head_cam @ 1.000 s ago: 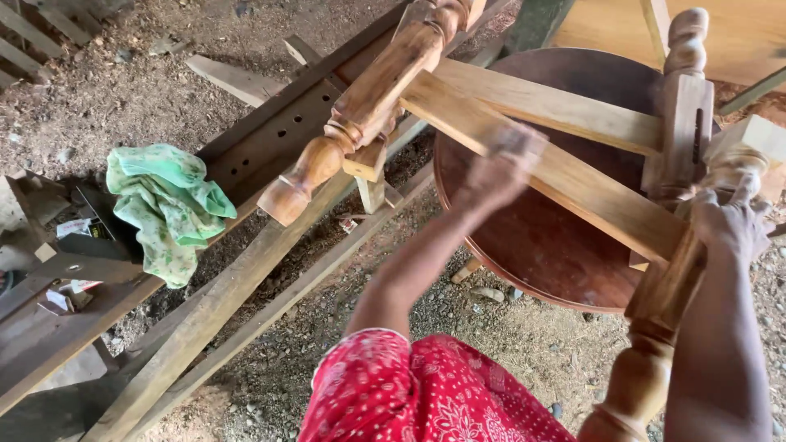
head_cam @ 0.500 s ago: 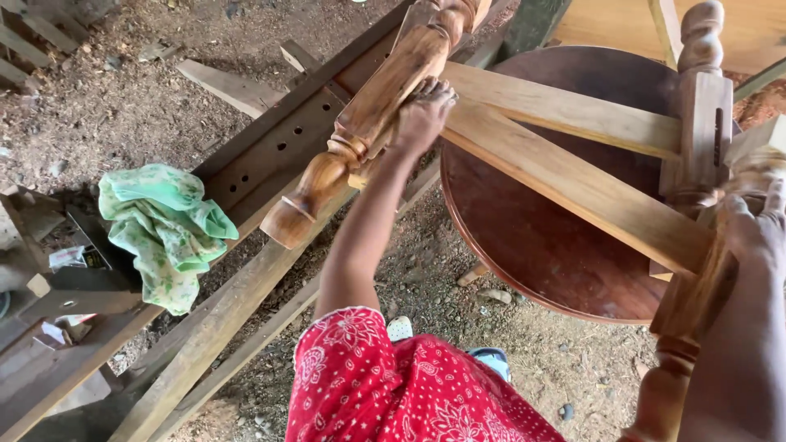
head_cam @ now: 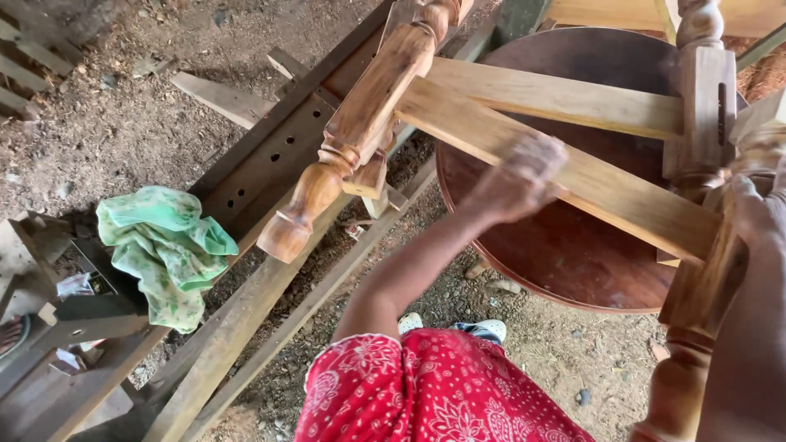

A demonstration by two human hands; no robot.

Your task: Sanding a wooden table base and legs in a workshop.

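View from a head camera, looking down at a person in a red patterned garment (head_cam: 426,393) working on an upturned wooden table frame outdoors over gravel ground (head_cam: 106,123). The left hand (head_cam: 517,182) is blurred and presses down on a pale flat rail (head_cam: 565,172) that runs diagonally between two turned legs; it appears cupped over the rail's top face, perhaps with something small beneath the palm, though the blur hides whether it holds anything. The right hand (head_cam: 757,217), at the right edge, is closed around the near leg (head_cam: 696,303), steadying the frame. A second rail (head_cam: 565,98) crosses behind the first, and a far leg (head_cam: 360,123) juts toward the lower left, its rounded foot in the air. Beneath the frame lies a round dark brown tabletop (head_cam: 565,254), face up. To the left, a green floral cloth (head_cam: 168,250) rests on rough planks (head_cam: 246,303) and a dark beam with drilled holes (head_cam: 262,160). Judging by the blur and the pressing palm, the step in hand looks like rubbing or smoothing the rail's surface. A next stroke would call for even pressure along the grain while the right hand holds the leg firm so the frame does not rock.
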